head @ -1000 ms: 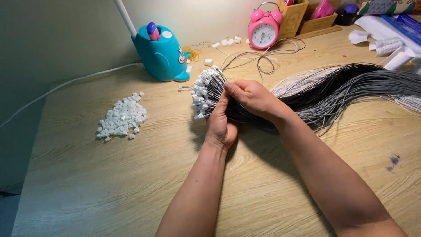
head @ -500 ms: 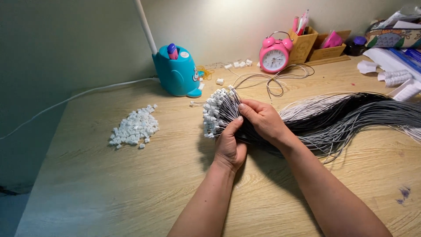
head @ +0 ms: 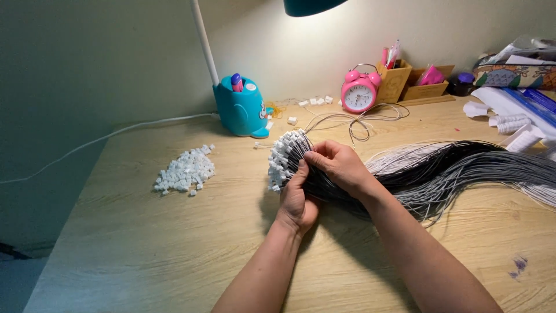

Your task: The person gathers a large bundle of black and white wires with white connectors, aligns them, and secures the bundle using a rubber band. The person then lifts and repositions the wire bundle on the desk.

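Your left hand [head: 298, 200] and right hand [head: 341, 168] both clench the thick bundle of black and grey cords with white plastic ends [head: 289, 159] — mid-counter, open wood [head: 174, 243] left of it, wrists angled inward.

The bundle of black, grey and white cords [head: 440, 171] runs off the right edge, so its far end is unseen. Both hands cover the stretch behind the white end pieces [head: 282, 161]; the left hand [head: 298, 197] hides its own fingers underneath. The teal lamp shade [head: 310, 6] is cut by the top edge. The clock face [head: 358, 97] is too small to read.
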